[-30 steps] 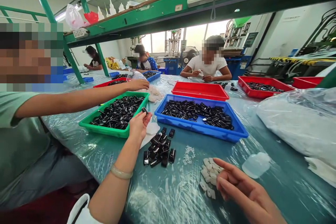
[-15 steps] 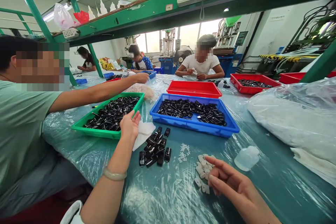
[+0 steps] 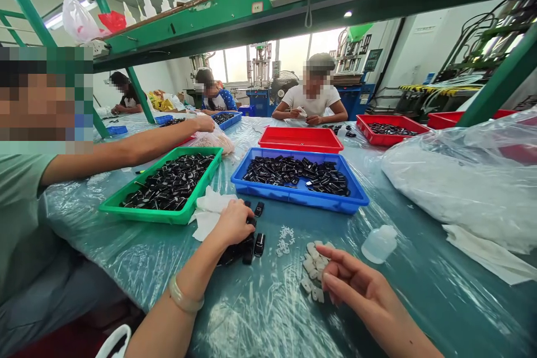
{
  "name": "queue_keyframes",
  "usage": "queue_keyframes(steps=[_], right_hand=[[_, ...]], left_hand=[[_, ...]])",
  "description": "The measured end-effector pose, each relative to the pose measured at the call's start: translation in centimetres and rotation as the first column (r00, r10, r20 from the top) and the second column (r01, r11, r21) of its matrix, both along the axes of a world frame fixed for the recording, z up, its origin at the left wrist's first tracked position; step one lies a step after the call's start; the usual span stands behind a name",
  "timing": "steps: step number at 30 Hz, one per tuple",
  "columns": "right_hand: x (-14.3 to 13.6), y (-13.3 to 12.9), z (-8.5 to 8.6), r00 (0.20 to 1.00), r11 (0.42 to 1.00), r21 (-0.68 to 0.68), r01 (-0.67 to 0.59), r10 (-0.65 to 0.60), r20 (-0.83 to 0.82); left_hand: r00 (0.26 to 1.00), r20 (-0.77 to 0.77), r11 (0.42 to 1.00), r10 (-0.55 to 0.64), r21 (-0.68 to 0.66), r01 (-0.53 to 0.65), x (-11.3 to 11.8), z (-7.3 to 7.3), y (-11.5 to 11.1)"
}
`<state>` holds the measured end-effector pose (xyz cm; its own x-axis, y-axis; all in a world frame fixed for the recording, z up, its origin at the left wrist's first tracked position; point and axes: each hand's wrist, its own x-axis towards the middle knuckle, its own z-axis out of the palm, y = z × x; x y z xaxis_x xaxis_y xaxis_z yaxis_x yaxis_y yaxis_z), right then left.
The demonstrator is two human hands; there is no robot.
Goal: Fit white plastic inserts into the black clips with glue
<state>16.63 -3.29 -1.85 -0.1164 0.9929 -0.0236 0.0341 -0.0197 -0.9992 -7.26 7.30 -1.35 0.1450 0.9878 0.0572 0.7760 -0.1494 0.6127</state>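
Note:
My left hand [image 3: 235, 222] is over the pile of black parts [image 3: 248, 246], its fingers curled down at the pile's upper edge; what its fingertips hold, if anything, is hidden. A white cloth [image 3: 210, 211] lies just beyond it. On the right, my right hand [image 3: 356, 278] rests beside a heap of whitish flat pieces [image 3: 314, 268], thumb and index finger apart, nothing between them. Small white bits [image 3: 286, 240] lie between the two heaps.
Green tray [image 3: 191, 215] and blue tray [image 3: 300, 197] hold black parts. An empty-looking red tray [image 3: 301, 140] stands behind. A translucent bottle [image 3: 379, 244] and plastic bag [image 3: 457, 179] are at right. A person's arm [image 3: 126, 148] reaches across the left.
My left hand has moved down and right from beside the green tray onto the black pile, and its fingers have curled. My right hand stays by the whitish pieces. The view has shifted slightly.

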Motion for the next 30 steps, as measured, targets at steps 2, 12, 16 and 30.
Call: queue_keyframes(steps=[2,12,16,30], right_hand=[[-0.1,0.0,0.0,1.000,1.000,0.001,-0.001,0.001,-0.011],[0.0,0.6,0.3,0.997,0.997,-0.036,-0.072,0.074,0.034],[0.1,0.5,0.0,0.994,0.997,-0.010,-0.079,0.080,0.077],[-0.6,-0.9,-0.2,0.909,0.974,0.202,-0.104,0.011,0.416]], left_hand=[[0.997,-0.072,1.000,-0.012,0.000,0.012,0.0,0.0,0.0],[0.999,0.002,0.998,-0.051,0.043,0.051,0.7,0.6,-0.4],[0.983,0.179,0.998,-0.039,0.058,0.029,1.5,1.2,-1.0],[0.575,0.815,0.864,-0.072,-0.237,0.444,7.4,0.7,-5.9]])
